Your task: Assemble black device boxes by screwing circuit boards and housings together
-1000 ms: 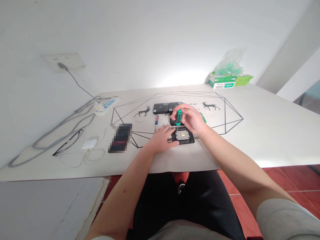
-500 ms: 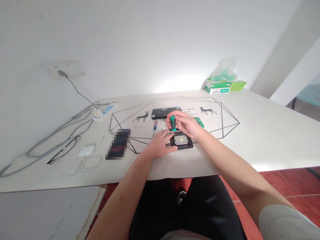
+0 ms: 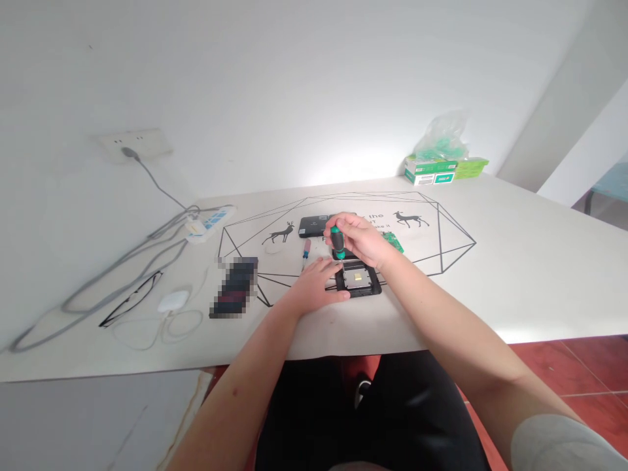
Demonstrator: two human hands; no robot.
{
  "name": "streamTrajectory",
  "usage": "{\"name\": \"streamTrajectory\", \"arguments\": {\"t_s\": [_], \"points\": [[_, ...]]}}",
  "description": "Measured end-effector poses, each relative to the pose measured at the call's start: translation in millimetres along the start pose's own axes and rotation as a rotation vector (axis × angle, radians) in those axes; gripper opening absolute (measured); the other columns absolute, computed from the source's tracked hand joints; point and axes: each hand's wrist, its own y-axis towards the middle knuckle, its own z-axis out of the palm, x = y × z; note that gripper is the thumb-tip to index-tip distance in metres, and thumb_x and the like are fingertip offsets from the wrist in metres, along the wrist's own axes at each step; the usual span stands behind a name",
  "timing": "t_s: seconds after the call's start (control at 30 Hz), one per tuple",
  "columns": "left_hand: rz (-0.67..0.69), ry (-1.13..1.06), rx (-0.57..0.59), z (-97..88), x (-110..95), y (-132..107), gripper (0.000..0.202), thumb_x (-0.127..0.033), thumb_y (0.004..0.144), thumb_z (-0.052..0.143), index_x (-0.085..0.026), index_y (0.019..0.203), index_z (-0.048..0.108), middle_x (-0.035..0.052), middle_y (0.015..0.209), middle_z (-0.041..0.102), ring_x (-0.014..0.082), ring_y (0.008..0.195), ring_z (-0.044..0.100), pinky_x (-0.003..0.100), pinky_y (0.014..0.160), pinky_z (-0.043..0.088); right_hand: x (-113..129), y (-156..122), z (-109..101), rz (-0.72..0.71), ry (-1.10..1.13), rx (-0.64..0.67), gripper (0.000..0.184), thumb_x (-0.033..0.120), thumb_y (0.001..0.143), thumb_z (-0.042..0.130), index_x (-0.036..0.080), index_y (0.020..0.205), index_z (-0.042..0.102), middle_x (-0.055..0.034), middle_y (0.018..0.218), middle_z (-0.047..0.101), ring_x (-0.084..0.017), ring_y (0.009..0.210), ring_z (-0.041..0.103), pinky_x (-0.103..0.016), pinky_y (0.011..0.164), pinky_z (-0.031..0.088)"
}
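My right hand (image 3: 357, 237) is closed round a green and black screwdriver (image 3: 338, 243), held nearly upright with its shaft pointing down at the left part of an opened black device casing (image 3: 373, 286). Inside the casing lies a silver metal plate (image 3: 350, 280) with a small gold-coloured square. With its fingers spread, my left hand (image 3: 318, 288) rests on the casing's left edge and steadies it. Behind my right hand sit black box-shaped devices (image 3: 313, 226), partly hidden, and a green circuit board (image 3: 393, 241). A second screwdriver (image 3: 307, 250) with a pinkish handle lies behind my left hand.
On the left are a blurred-out dark item (image 3: 234, 288), glasses (image 3: 130, 301), a white charger case (image 3: 173, 301) with a cable, and a power strip (image 3: 210, 226) with grey cords. Green and white boxes (image 3: 430, 171) under a plastic bag (image 3: 443, 136) stand at the back right.
The camera view has shifted slightly. My right hand still grips the screwdriver over the casing, its handle tilted a little differently. My left hand stays on the casing's edge.
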Motion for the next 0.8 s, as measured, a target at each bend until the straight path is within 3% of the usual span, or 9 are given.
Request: {"name": "streamTrajectory", "arguments": {"t_s": [0.17, 0.37, 0.43, 0.5, 0.6, 0.7, 0.8], "points": [[0.004, 0.01, 0.003, 2.3, 1, 1, 0.088, -0.071, 0.095, 0.069, -0.026, 0.167, 0.046, 0.0097, 0.181, 0.025, 0.0417, 0.167, 0.017, 0.059, 0.134, 0.022, -6, -14, 11, 0.0, 0.042, 0.022, 0.046, 0.063, 0.085, 0.083, 0.022, 0.102, 0.073, -0.0038, 0.095, 0.074, -0.016, 0.083, 0.068, -0.027, 0.066, 0.056], [0.011, 0.123, 0.01, -3.6, -6, 1, 0.083, -0.066, 0.098, 0.064, -0.023, 0.166, 0.045, 0.0132, 0.174, 0.038, 0.0428, 0.162, 0.03, 0.057, 0.131, 0.029, -12, -14, 8, -0.028, -0.05, 0.003, 0.032, 0.037, 0.078, 0.089, 0.025, 0.104, 0.075, 0.0023, 0.084, 0.067, -0.012, 0.068, 0.055, -0.025, 0.057, 0.044], [0.033, 0.198, 0.067, -16.3, -15, 4, 0.082, -0.066, 0.099, 0.059, -0.021, 0.166, 0.044, 0.0156, 0.171, 0.042, 0.0458, 0.159, 0.035, 0.059, 0.124, 0.038, -14, -14, 11, -0.03, 0.018, -0.025, 0.023, 0.035, 0.082, 0.081, 0.024, 0.102, 0.076, 0.0016, 0.082, 0.066, -0.013, 0.068, 0.056, -0.026, 0.059, 0.046], [0.039, 0.241, 0.225, -33.1, -24, 11, 0.081, -0.068, 0.095, 0.06, -0.02, 0.16, 0.05, 0.0186, 0.161, 0.054, 0.0471, 0.143, 0.055, 0.056, 0.105, 0.054, -15, -15, 15, -0.032, 0.101, -0.049, 0.02, 0.034, 0.085, 0.07, 0.022, 0.099, 0.077, -0.0004, 0.082, 0.068, -0.015, 0.071, 0.059, -0.029, 0.063, 0.05], [-0.016, 0.244, 0.398, -54.7, -35, 23, 0.076, -0.068, 0.082, 0.073, -0.02, 0.14, 0.065, 0.0143, 0.119, 0.076, 0.0399, 0.104, 0.074, 0.045, 0.08, 0.059, -15, -16, 20, -0.043, 0.114, -0.09, 0.023, 0.033, 0.086, 0.061, 0.022, 0.097, 0.077, -0.0018, 0.082, 0.071, -0.017, 0.072, 0.063, -0.03, 0.064, 0.051], [-0.019, 0.193, 0.375, -61.9, -37, 27, 0.059, -0.065, 0.082, 0.073, -0.024, 0.125, 0.072, 0.0084, 0.103, 0.077, 0.0353, 0.094, 0.075, 0.04, 0.073, 0.056, -15, -16, 21, -0.051, 0.079, -0.121, 0.019, 0.035, 0.088, 0.062, 0.023, 0.096, 0.075, -0.0017, 0.082, 0.073, -0.017, 0.074, 0.066, -0.029, 0.063, 0.051], [-0.045, 0.175, 0.33, -57.9, -32, 23, 0.07, -0.068, 0.084, 0.072, -0.029, 0.142, 0.067, 0.0093, 0.12, 0.076, 0.0371, 0.103, 0.074, 0.042, 0.08, 0.058, -15, -15, 21, -0.093, 0.034, -0.148, 0.019, 0.042, 0.087, 0.071, 0.024, 0.093, 0.075, -0.002, 0.09, 0.072, -0.017, 0.08, 0.065, -0.028, 0.064, 0.052]]}}
